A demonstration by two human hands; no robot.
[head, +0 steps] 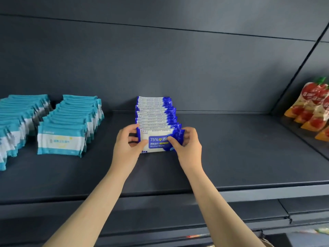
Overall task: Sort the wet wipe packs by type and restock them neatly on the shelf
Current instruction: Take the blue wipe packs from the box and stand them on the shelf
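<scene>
A: Where is the blue alcohol pack point(156, 142) now?

B: At the front of the blue row point(154, 111), around the middle of the shelf point(231, 157). Our left hand point(127, 148) and right hand point(188, 148) pinch its 2 ends, fingers point(130, 129) curled narrowly round the crimped edges, thumbs on its face.

A: How do we seat it well?

B: We judge it needs pressing flat against the pack behind, bottom edge on the shelf, label level and facing us. We square both ends with the row, since the packs behind drift slightly rightward. A light grip, or the soft pack may buckle.

A: And the teal rows point(71, 118)?

B: Those 2 sit well apart on the left. We leave them alone, likewise the red pouches point(313, 107) on the right.
</scene>
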